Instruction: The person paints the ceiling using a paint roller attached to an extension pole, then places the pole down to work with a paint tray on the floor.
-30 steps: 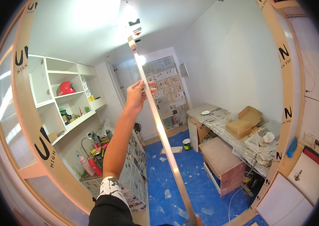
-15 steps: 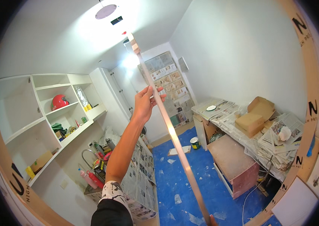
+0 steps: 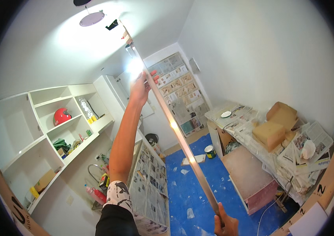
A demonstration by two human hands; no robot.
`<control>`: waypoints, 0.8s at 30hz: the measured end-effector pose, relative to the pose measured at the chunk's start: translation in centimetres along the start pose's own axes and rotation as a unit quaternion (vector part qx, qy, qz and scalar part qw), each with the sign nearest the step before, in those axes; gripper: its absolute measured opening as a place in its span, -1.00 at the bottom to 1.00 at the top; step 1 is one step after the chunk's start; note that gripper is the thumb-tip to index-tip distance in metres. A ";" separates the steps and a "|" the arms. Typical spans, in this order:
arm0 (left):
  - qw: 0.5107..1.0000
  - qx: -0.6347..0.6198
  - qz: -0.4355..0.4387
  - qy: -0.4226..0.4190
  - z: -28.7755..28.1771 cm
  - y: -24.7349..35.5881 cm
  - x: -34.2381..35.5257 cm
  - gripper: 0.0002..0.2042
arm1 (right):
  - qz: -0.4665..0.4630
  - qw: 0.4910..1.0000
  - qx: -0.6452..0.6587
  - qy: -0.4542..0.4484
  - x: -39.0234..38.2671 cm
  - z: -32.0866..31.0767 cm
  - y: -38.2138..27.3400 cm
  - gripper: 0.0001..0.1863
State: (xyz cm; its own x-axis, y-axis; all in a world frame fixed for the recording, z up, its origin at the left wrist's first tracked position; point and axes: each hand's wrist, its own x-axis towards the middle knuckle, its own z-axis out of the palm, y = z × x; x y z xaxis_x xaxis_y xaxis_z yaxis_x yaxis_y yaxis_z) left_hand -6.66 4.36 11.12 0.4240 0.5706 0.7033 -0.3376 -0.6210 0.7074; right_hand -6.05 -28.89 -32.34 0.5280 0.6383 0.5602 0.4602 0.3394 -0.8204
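A long, slim pole [image 3: 182, 141] slants from the lower right up to the white ceiling. Small wooden pieces [image 3: 127, 37] are fixed at its upper end, whose tip is beside a dark rectangular cutout [image 3: 112, 25]; whether it touches cannot be told. High on the pole, my left hand [image 3: 140, 89] holds it from the left, some fingers stretched out past it. My right hand [image 3: 227, 223] is closed around the lower end, thumb pointing up along it. A round disc [image 3: 92, 19] hangs from the ceiling left of the cutout, and a bright lamp [image 3: 134, 66] shines behind the pole.
White wall shelves [image 3: 41, 101] with a red helmet [image 3: 62, 117] stand left, above a newspaper-covered counter [image 3: 151, 192]. Blue sheeting [image 3: 179, 196] covers the floor, with a paint can [image 3: 210, 151] on it. At right are a papered desk [image 3: 236, 112], a cardboard box [image 3: 269, 133] and a low cabinet [image 3: 249, 169].
The pole's upper end and my left hand have moved up and left, toward the ceiling cutout. My right hand has come further into view at the pole's bottom. The view has shifted.
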 end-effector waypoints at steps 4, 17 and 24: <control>1.000 0.011 0.027 0.006 -0.7 0.3 2.5 -0.67 | -0.073 0.996 0.024 0.037 3.0 0.2 0.0 -0.50; 0.998 0.015 0.063 0.022 0.8 3.8 -1.0 -0.73 | -0.102 0.994 0.008 0.040 -0.2 -0.4 -1.5 -0.48; 0.999 0.022 0.033 0.021 0.4 2.0 -0.1 -0.72 | -0.070 0.996 -0.023 0.046 -0.1 -0.2 -0.6 -0.52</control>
State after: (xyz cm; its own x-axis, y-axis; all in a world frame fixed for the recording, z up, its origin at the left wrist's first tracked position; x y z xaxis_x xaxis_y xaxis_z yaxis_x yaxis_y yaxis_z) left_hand -7.00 2.84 12.39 0.3658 0.5497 0.7510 -0.3261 -0.6801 0.6566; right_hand -6.22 -29.28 -31.91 0.5178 0.5207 0.6788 0.5648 0.3879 -0.7283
